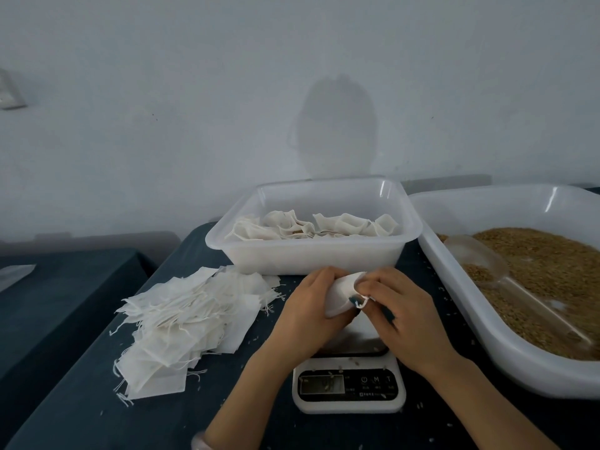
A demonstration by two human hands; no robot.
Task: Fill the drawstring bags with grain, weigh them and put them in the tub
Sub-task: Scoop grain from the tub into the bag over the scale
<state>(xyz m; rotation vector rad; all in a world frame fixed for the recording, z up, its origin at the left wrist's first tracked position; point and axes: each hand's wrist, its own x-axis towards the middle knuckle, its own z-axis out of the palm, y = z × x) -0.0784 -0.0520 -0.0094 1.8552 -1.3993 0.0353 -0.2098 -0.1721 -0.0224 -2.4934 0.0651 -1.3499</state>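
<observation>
Hands [311, 306] [402, 316] gripping bag [341, 292], above scale [349, 384]

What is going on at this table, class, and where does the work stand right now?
A person holds a small drawstring bag in both hands over the scale: the left hand grips its body, the right hand pinches its mouth. Several bags already lie in the tub behind. A stack of empty bags lies to the left, and a scoop rests in the tray of grain on the right.
</observation>
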